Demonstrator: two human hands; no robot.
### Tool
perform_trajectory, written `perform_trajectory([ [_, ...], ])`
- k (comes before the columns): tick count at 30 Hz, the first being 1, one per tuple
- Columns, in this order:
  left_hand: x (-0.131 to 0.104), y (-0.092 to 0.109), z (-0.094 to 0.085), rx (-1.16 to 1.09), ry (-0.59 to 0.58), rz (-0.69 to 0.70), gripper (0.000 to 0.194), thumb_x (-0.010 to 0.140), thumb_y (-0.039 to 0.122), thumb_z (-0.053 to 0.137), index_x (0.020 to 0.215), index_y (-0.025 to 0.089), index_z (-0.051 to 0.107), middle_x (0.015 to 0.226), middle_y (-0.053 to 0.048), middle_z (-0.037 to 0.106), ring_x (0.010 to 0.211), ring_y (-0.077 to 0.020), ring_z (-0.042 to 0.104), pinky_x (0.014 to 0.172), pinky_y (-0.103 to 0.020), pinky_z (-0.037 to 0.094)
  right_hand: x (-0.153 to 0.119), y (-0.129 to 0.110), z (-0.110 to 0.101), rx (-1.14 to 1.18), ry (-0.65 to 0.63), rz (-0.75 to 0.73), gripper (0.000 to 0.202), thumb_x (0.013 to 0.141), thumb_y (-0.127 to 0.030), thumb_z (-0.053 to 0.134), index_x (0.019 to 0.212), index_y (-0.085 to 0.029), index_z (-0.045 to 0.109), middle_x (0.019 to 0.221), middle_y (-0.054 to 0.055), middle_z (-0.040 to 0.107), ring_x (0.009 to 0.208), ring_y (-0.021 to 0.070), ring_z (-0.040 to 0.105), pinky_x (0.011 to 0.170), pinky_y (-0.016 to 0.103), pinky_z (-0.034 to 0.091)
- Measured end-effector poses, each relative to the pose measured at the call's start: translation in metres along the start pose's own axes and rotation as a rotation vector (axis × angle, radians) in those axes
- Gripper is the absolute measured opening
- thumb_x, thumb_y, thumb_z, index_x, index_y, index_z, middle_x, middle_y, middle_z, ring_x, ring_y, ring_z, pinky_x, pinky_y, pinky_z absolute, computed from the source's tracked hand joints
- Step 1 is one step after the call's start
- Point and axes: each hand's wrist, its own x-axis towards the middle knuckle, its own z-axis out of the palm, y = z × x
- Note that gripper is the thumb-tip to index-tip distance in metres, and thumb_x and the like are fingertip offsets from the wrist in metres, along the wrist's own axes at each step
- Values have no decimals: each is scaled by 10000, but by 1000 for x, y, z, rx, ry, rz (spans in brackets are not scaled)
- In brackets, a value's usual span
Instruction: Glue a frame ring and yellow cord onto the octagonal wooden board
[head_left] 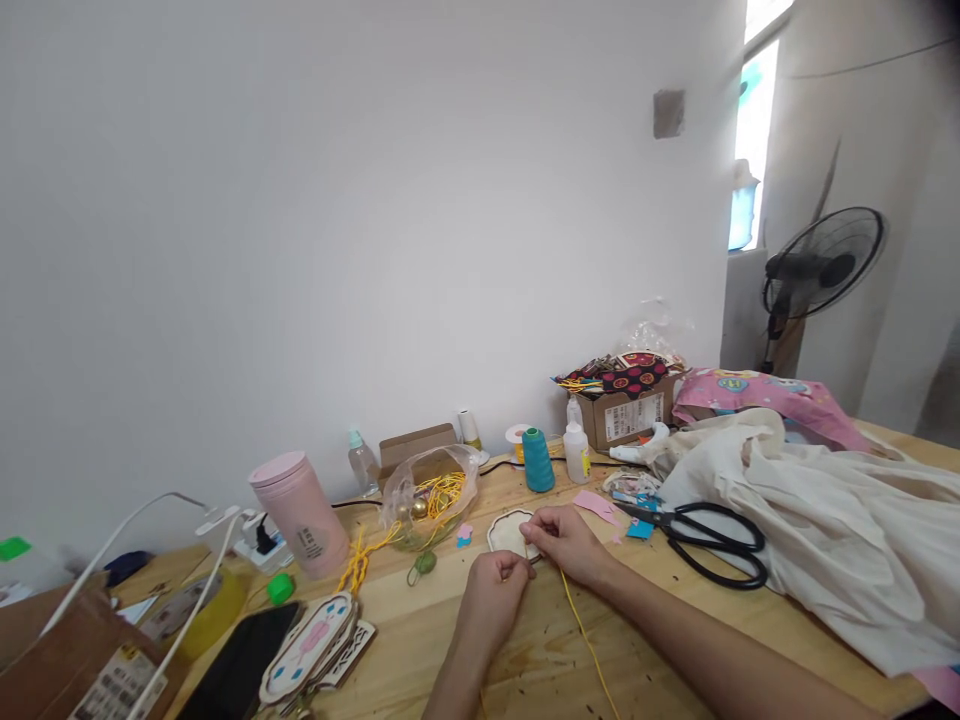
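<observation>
Fingertips pinched together, my left hand [491, 595] and my right hand [566, 540] meet over the table's front middle. A thin yellow cord [583, 630] trails from beneath my right hand toward the near edge, and a short bit of it shows below my left wrist. Between my fingers a small length of cord appears to be gripped, though the fingers mostly cover it. Just behind them lies a cream plaque with a scalloped wooden rim [504, 528], its near right part hidden by my hands.
Black-handled scissors [720, 540] and white cloth [810, 530] lie to the right. Behind stand a teal thread spool [538, 462] and a glue bottle [577, 455]. Leftward are a pink tumbler [300, 515], decorated plaques [311, 645], a phone [240, 660] and a bag of yellow cords [435, 495].
</observation>
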Motion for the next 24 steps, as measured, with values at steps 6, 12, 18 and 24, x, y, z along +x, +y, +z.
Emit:
perform_trajectory([
  [6, -5, 3, 3, 99, -7, 42, 308, 679, 258, 409, 412, 153, 521, 398, 47, 338, 429, -100, 315, 447, -222, 172, 3, 5, 2, -32, 48, 44, 249, 694, -282, 475, 511, -122, 529, 453, -39, 424, 437, 72, 337, 409, 181, 245],
  [12, -5, 5, 2, 174, 16, 30, 280, 720, 294, 380, 580, 163, 583, 558, -28, 553, 558, -152, 462, 489, -220, 247, 4, 7, -3, -165, 79, 0, 266, 707, -316, 480, 547, -129, 580, 476, -28, 485, 474, 89, 385, 440, 194, 258],
  [18, -3, 7, 2, 196, 17, 19, 289, 724, 303, 370, 556, 167, 562, 546, -29, 556, 530, -145, 460, 482, -219, 255, 4, 7, -3, -96, 69, 20, 300, 720, -347, 468, 564, -118, 582, 503, -9, 523, 501, 102, 437, 465, 194, 319],
  [24, -4, 4, 4, 218, 2, 21, 310, 690, 238, 375, 414, 165, 499, 383, 35, 371, 395, -102, 314, 425, -229, 164, 2, 6, -1, -170, 90, -7, 280, 711, -329, 480, 535, -130, 568, 499, -13, 504, 501, 98, 422, 460, 195, 295],
])
